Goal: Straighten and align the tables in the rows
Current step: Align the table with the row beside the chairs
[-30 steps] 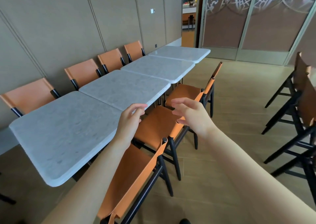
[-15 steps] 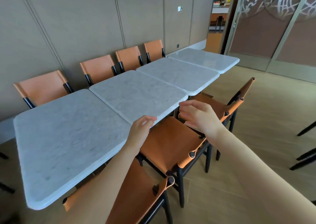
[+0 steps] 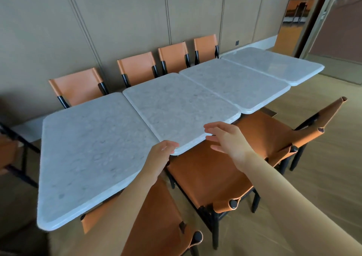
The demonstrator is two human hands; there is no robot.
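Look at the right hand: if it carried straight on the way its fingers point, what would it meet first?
Most likely the near edge of the second marble table: the right hand is open, fingers pointing left and forward at that rim. Depth is unclear; it may already overlap it.

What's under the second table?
Under the second table, an orange chair sits partly tucked in below its near edge. The table's base is hidden by the top.
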